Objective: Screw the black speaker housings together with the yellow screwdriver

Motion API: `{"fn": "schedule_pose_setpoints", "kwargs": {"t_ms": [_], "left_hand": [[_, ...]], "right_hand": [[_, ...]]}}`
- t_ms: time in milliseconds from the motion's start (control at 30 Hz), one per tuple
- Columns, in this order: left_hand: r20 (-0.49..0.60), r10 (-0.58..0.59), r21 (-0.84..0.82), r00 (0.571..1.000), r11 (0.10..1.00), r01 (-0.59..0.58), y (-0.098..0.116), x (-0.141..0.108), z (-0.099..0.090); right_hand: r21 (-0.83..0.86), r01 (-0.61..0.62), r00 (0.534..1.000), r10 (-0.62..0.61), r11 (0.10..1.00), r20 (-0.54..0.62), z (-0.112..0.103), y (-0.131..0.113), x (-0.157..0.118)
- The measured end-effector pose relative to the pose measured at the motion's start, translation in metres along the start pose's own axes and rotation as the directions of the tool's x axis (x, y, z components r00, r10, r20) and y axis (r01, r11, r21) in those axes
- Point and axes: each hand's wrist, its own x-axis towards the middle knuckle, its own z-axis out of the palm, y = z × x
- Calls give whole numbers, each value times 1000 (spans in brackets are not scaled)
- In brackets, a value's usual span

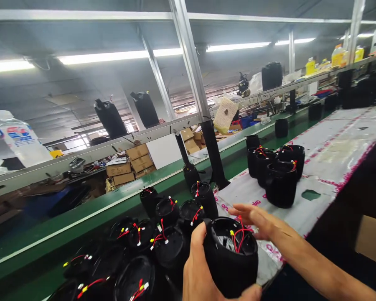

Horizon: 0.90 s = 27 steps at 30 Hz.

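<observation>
A black cylindrical housing (230,267), its top uncovered, is gripped in my left hand (199,267), thumb and fingers around its side. Red wires (240,238) with a yellow connector stick up inside its rim. Behind the housing's far right edge is my right hand (258,219), fingers stretched out and partly apart. Whether its fingertips touch the rim or the wires I cannot tell. Several similar black housings (171,246) with red wires crowd the area to the left.
More black housings (281,184) stand on the white-covered bench (329,154) at right. A green conveyor belt (90,221) runs behind. Above it, a metal shelf (150,133) carries a plastic bottle (20,138) and other items. Posts rise from the line, and a cardboard box (372,240) is at far right.
</observation>
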Motion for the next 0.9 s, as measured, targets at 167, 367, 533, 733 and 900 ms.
{"fn": "schedule_pose_setpoints", "kwargs": {"t_ms": [167, 367, 533, 733, 900], "left_hand": [[113, 130, -26, 985, 991, -128, -4, 7, -11], [231, 496, 103, 837, 843, -528, 10, 53, -95], [290, 323, 635, 901, 639, -434, -4, 165, -148], [600, 179, 534, 780, 637, -557, -27, 209, -118], [762, 110, 426, 638, 657, -622, -1, 179, -93]], "right_hand": [[137, -11, 987, -11, 991, 158, 12, -26, -19], [-11, -67, 998, 67, 998, -13, 7, -31, -3], [-383, -71, 997, 72, 921, -14, 9, -25, 16], [-629, -31, 987, 124, 777, 104, 9, -27, 41], [-786, 85, 986, 65, 612, 157, 31, -43, 57]]}}
